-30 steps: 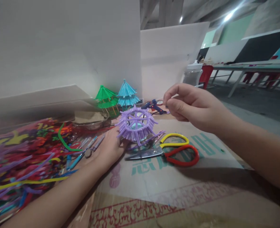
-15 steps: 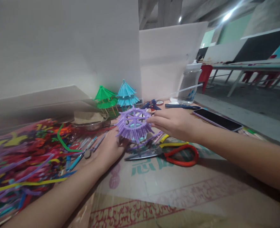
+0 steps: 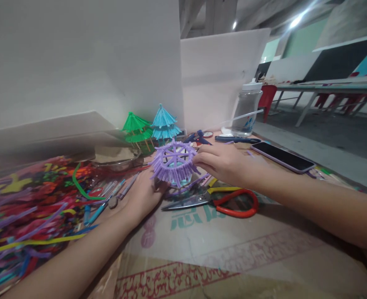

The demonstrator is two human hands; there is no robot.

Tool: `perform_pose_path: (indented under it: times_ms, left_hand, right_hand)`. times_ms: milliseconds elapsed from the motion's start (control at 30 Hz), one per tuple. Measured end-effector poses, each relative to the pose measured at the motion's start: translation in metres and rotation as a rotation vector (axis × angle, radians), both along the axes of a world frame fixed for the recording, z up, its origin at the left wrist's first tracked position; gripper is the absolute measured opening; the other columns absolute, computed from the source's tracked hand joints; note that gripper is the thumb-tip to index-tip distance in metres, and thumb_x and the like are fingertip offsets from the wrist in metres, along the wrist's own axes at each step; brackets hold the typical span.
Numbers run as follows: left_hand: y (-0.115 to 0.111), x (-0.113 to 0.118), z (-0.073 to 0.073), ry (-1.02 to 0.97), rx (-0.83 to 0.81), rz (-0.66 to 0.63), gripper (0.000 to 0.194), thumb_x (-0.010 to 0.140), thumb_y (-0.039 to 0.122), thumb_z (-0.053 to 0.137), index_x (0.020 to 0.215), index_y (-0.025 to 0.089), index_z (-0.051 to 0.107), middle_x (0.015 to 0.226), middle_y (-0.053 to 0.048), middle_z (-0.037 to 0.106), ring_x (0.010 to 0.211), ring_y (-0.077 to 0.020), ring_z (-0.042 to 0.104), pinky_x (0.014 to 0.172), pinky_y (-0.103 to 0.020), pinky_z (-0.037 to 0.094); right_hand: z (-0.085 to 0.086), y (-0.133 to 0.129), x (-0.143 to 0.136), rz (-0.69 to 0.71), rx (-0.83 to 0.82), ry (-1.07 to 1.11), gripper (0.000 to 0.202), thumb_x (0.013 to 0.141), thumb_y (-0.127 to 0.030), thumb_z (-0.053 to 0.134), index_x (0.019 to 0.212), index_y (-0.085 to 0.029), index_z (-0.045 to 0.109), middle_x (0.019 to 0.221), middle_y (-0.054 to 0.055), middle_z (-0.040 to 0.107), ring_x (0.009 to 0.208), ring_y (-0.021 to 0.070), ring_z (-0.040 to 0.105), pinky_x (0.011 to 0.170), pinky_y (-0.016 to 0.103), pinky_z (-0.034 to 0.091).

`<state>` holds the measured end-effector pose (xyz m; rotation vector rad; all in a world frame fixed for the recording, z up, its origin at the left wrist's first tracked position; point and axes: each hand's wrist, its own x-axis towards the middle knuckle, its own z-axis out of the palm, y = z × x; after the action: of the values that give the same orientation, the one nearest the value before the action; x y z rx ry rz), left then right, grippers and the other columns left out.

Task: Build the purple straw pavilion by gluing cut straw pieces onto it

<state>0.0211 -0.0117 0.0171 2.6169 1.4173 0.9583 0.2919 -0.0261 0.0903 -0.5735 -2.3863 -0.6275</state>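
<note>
A purple fringed pipe-cleaner ring with crossing spokes [image 3: 175,173] stands between my hands, tilted toward me. At its left edge my left hand [image 3: 144,189] closes on it, the fingertips partly hidden behind the fringe. My right hand [image 3: 222,161] has its fingers bent together against the right rim, pinching the fringe there. Something pale blue-green shows under the ring. Just in front lie scissors [image 3: 216,200] with red and yellow handles, blades pointing left. Loose purple strips [image 3: 198,182] lie between ring and scissors.
Small green [image 3: 136,126] and blue [image 3: 164,122] pipe-cleaner umbrellas stand behind. A heap of coloured pipe cleaners [image 3: 24,220] fills the left. On the right are a phone [image 3: 283,157], a blue-handled tool [image 3: 236,139] and a water bottle [image 3: 247,110]. White boards [image 3: 223,79] rise at the back.
The right hand has shifted slightly at the ring's rim, its fingers more bent. The left hand stays in place. The whole view has moved a little.
</note>
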Motion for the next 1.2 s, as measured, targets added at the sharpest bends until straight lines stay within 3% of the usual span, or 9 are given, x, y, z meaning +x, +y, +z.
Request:
perform_pose_path:
  times_ms: [233,333,400,500,700,867,967,1033,1200]
  left_hand:
    - [0.000,-0.002,-0.003,0.002,0.009,0.014,0.040,0.086,0.030,0.058,0.124,0.020,0.060,0.127,-0.011,0.064,0.119,-0.0319,0.057,0.101,-0.049,0.047]
    - [0.003,-0.003,-0.006,0.008,0.014,0.029,0.040,0.085,0.032,0.059,0.123,0.021,0.061,0.123,-0.011,0.065,0.117,-0.0319,0.058,0.100,-0.049,0.048]
    - [0.004,-0.003,-0.007,0.017,0.009,0.034,0.038,0.085,0.032,0.059,0.122,0.021,0.062,0.121,-0.011,0.065,0.115,-0.0317,0.059,0.099,-0.049,0.048]
    - [0.004,-0.003,-0.007,0.018,0.006,0.035,0.036,0.085,0.032,0.058,0.120,0.021,0.063,0.121,-0.010,0.065,0.115,-0.0315,0.058,0.099,-0.049,0.048]
    - [0.000,0.000,-0.001,0.011,0.008,0.033,0.039,0.084,0.030,0.058,0.122,0.020,0.062,0.120,-0.012,0.066,0.115,-0.0327,0.059,0.099,-0.048,0.048]
    - [0.001,-0.001,-0.001,0.024,0.023,-0.005,0.037,0.085,0.030,0.056,0.120,0.020,0.064,0.121,-0.011,0.066,0.115,-0.0328,0.061,0.101,-0.048,0.048]
    - [0.005,-0.003,-0.004,0.018,0.045,-0.014,0.038,0.085,0.030,0.058,0.122,0.021,0.063,0.124,-0.010,0.065,0.117,-0.0324,0.060,0.102,-0.048,0.048]
    - [0.006,-0.004,-0.006,0.012,0.050,-0.029,0.038,0.085,0.029,0.057,0.122,0.022,0.063,0.126,-0.010,0.065,0.119,-0.0314,0.059,0.102,-0.048,0.048]
    - [0.006,-0.005,-0.007,0.030,0.054,-0.035,0.032,0.086,0.027,0.056,0.117,0.020,0.063,0.124,-0.011,0.065,0.117,-0.0309,0.059,0.100,-0.048,0.049]
  right_hand:
    - [0.012,-0.006,-0.006,0.321,-0.677,0.574,0.008,0.097,-0.025,0.054,0.090,-0.022,0.053,0.106,0.007,0.069,0.110,0.0200,0.063,0.096,0.039,0.048]
    - [0.019,-0.010,-0.006,0.437,-1.005,0.732,0.014,0.098,-0.032,0.054,0.091,-0.023,0.047,0.071,-0.002,0.065,0.074,0.0154,0.067,0.078,0.035,0.054]
    - [0.024,-0.012,-0.005,0.414,-1.108,0.768,0.018,0.096,-0.036,0.057,0.090,-0.024,0.045,0.056,-0.009,0.050,0.048,0.0100,0.051,0.058,0.027,0.050]
    - [0.032,-0.014,-0.002,0.248,-1.079,0.731,0.013,0.097,-0.032,0.054,0.091,-0.024,0.045,0.053,-0.011,0.040,0.041,0.0076,0.034,0.043,0.022,0.033]
    - [0.043,-0.010,0.014,-0.339,-0.510,0.230,0.020,0.093,-0.031,0.055,0.108,-0.019,0.062,0.074,0.001,0.062,0.064,0.0149,0.055,0.058,0.027,0.033]
    - [0.045,0.000,0.031,-0.610,-0.379,-0.047,0.042,0.085,-0.048,0.066,0.121,-0.026,0.065,0.111,0.008,0.064,0.074,0.0201,0.061,0.057,0.028,0.032]
    - [0.047,0.009,0.038,-0.673,-0.482,-0.142,0.017,0.089,-0.032,0.059,0.093,-0.023,0.072,0.096,0.007,0.068,0.069,0.0190,0.059,0.055,0.029,0.031]
    - [0.050,0.015,0.042,-0.644,-0.576,-0.141,0.021,0.091,-0.027,0.053,0.081,-0.021,0.070,0.080,0.005,0.068,0.066,0.0185,0.057,0.056,0.030,0.032]
    - [0.054,0.026,0.049,-0.358,-0.809,0.329,0.024,0.091,-0.037,0.058,0.078,-0.019,0.066,0.090,0.006,0.071,0.079,0.0198,0.062,0.067,0.032,0.042]
